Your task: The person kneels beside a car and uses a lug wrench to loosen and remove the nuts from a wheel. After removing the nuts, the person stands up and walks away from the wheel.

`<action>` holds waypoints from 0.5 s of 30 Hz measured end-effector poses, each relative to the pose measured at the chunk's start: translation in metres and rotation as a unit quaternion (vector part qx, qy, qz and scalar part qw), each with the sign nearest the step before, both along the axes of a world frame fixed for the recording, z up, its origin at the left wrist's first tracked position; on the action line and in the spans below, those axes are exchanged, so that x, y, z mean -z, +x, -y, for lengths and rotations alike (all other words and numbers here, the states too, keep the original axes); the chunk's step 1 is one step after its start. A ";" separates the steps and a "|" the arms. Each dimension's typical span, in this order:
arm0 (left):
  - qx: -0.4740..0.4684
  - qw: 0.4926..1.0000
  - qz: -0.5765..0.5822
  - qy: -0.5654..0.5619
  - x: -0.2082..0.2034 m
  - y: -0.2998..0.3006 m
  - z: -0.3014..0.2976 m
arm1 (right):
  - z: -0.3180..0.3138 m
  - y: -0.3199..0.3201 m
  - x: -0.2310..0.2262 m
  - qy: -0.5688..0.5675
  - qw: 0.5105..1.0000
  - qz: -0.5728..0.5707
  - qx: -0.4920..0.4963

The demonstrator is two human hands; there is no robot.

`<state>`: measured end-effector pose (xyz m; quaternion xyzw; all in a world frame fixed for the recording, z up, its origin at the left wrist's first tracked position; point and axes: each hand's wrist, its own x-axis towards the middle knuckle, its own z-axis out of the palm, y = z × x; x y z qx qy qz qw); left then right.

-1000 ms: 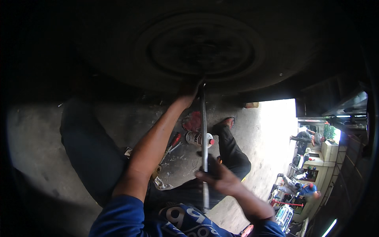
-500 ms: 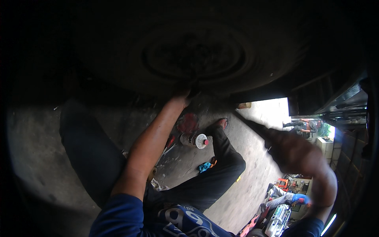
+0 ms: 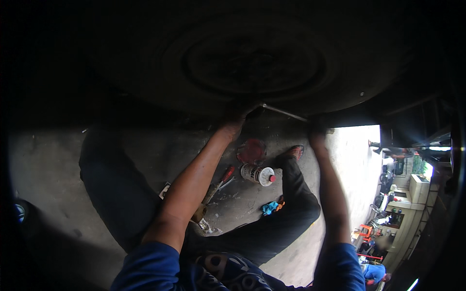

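Above my arms, deep in shadow, spreads a large round wheel-like part [image 3: 252, 72] with concentric rings. My left hand [image 3: 237, 124] reaches up to its lower edge, and darkness hides the fingers. A thin shiny metal bar [image 3: 286, 112] runs from beside that hand to my right hand [image 3: 318, 137], which is closed round its far end in the shade. Beneath the hands, on the floor, lie a white bottle with a red cap [image 3: 257, 174], a reddish round dish [image 3: 251, 151] and a tool with a red handle [image 3: 227, 173].
My bent legs [image 3: 291, 194] frame the floor items, with a red shoe [image 3: 296, 151] beyond the bottle. A blue and orange rag [image 3: 272, 207] lies by my right leg. At the far right, a person in blue [image 3: 374, 271] is near orange equipment [image 3: 365, 233].
My right hand, blurred and held out to the right with a long dark shape, has come up and inward. The shiny bar now shows between both hands. My left hand stays under the round part.
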<state>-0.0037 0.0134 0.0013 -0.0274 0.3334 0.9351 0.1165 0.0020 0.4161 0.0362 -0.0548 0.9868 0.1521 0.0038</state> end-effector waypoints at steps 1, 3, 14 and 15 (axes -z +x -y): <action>-0.011 0.998 -0.023 -0.065 0.001 -0.002 0.004 | 0.007 0.011 0.051 -0.039 0.999 0.032 -0.023; 0.001 0.993 -0.044 -0.110 -0.001 -0.003 0.013 | 0.060 0.023 0.150 -0.110 0.994 0.016 0.023; 0.000 0.881 -0.178 -0.438 -0.012 -0.002 0.019 | 0.323 0.200 0.065 -0.482 0.805 0.264 0.222; 0.008 0.887 -0.171 -0.428 -0.008 -0.003 0.012 | 0.323 0.211 0.021 -0.473 0.783 0.302 0.269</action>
